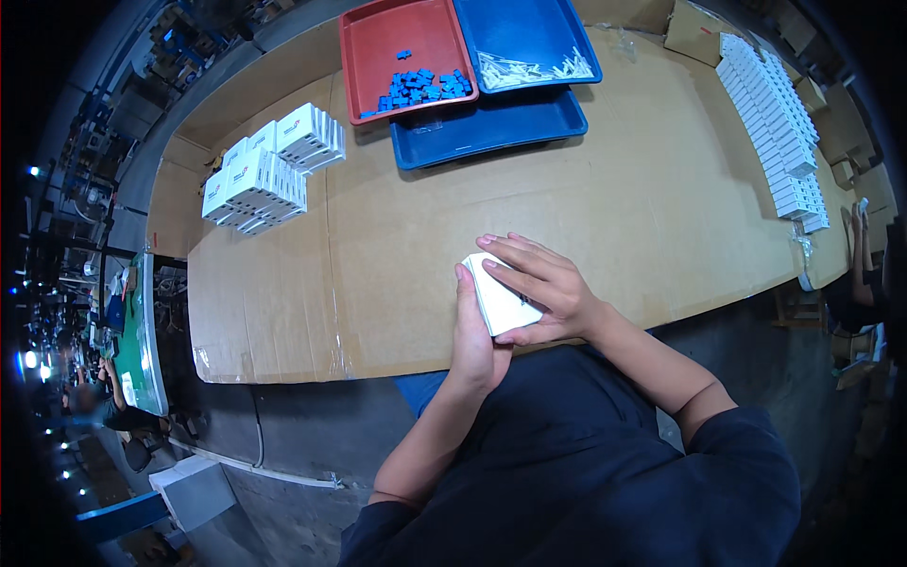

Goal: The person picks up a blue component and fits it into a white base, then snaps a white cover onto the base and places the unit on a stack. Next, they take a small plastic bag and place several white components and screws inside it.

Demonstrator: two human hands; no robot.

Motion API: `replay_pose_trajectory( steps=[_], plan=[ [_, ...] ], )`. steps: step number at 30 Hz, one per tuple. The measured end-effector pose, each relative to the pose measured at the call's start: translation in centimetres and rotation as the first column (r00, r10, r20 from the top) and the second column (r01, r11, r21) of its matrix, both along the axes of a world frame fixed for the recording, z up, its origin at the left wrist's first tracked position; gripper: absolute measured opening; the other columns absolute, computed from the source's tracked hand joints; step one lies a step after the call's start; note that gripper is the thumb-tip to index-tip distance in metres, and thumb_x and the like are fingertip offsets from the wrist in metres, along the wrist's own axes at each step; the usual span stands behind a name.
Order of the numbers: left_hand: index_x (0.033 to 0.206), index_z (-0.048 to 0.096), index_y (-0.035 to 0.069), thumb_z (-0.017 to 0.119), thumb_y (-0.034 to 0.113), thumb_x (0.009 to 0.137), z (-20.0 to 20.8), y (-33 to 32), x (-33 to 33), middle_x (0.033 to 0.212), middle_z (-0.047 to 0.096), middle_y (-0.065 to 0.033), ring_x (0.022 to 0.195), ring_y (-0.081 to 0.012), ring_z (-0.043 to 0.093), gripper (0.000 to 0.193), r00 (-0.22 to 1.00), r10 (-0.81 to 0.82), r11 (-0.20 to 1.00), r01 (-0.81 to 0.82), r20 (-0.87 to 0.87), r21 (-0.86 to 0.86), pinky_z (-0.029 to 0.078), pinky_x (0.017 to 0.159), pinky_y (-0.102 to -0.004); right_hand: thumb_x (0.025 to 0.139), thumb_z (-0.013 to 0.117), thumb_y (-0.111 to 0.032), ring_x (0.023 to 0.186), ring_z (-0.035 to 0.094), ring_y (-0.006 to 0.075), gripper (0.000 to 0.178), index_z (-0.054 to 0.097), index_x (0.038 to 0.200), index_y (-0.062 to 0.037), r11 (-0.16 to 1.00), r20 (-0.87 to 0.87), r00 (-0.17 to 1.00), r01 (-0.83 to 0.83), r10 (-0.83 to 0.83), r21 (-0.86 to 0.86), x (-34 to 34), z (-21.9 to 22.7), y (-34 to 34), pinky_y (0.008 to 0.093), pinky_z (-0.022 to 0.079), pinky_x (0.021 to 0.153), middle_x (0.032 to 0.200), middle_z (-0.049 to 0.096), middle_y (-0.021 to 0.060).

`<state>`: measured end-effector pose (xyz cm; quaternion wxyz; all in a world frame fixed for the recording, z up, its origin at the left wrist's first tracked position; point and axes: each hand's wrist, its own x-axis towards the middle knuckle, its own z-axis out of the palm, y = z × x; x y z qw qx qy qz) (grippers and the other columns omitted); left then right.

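Between my two hands, over the near part of the cardboard-covered table (406, 283), is a small white box (501, 300). My left hand (472, 326) grips its left side, with the thumb along the edge. Across the top and right side lies my right hand (553, 288), its fingers over the box and its thumb at the near corner. The box is tilted, and its underside is hidden by my hands. A little dark print shows near my right fingers.
Stacked white boxes (255, 180) stand at the left. A red tray (402, 28) with blue parts and a blue tray (520, 28) with white pieces rest on another blue tray (487, 142). Rows of small white boxes (770, 128) line the right. Other people sit beyond both sides.
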<state>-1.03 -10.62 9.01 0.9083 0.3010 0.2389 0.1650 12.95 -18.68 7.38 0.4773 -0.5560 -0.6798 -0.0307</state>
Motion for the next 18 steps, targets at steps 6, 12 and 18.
replay_pose_trajectory(
  steps=[6, 12, 18],
  plan=[
    [0.152, 0.04, 0.007, 0.026, 0.065, 0.109, 0.0, 0.0, 0.2, 0.142, 0.057, -0.0133, 0.131, -0.026, 0.058, 0.075, 0.999, -0.016, 1.0, 0.016, 0.028, 0.011, 0.051, 0.107, -0.0417, 0.077, 0.084, -0.047, 0.13, 0.061, 0.0431, 0.078, 0.066, 0.131, 0.0051, 0.996, -0.058, 0.998, -0.006, 0.011, 0.087, -0.1, 0.0, 0.0, 0.0527, 0.05, 0.107, 0.14, 0.061, 0.0286],
    [0.161, 0.028, 0.002, 0.03, 0.066, 0.108, -3.4, 0.7, 0.4, 0.148, 0.052, -0.0158, 0.14, -0.0266, 0.048, 0.083, 0.984, -0.122, 0.99, 0.111, 0.134, 0.087, 0.032, 0.121, -0.0449, 0.103, 0.064, -0.039, 0.135, 0.059, 0.0343, 0.061, 0.057, 0.143, 0.0063, 0.995, -0.673, 0.734, 0.053, -0.097, -0.085, -1.0, -1.3, 0.6, 0.0398, 0.046, 0.111, 0.141, 0.062, 0.0253],
    [0.162, 0.022, 0.0, 0.04, 0.045, 0.112, -3.3, 1.5, 1.6, 0.149, 0.05, -0.0185, 0.134, -0.0268, 0.053, 0.069, 0.988, 0.131, 0.837, -0.066, -0.081, 0.544, 0.044, 0.113, -0.0425, 0.11, 0.053, -0.029, 0.134, 0.058, 0.0277, 0.055, 0.046, 0.152, 0.0046, 0.956, -0.843, 0.519, -0.146, -0.145, -0.255, -1.3, -1.0, 0.6, 0.0354, 0.049, 0.107, 0.157, 0.048, 0.0204]
  ],
)
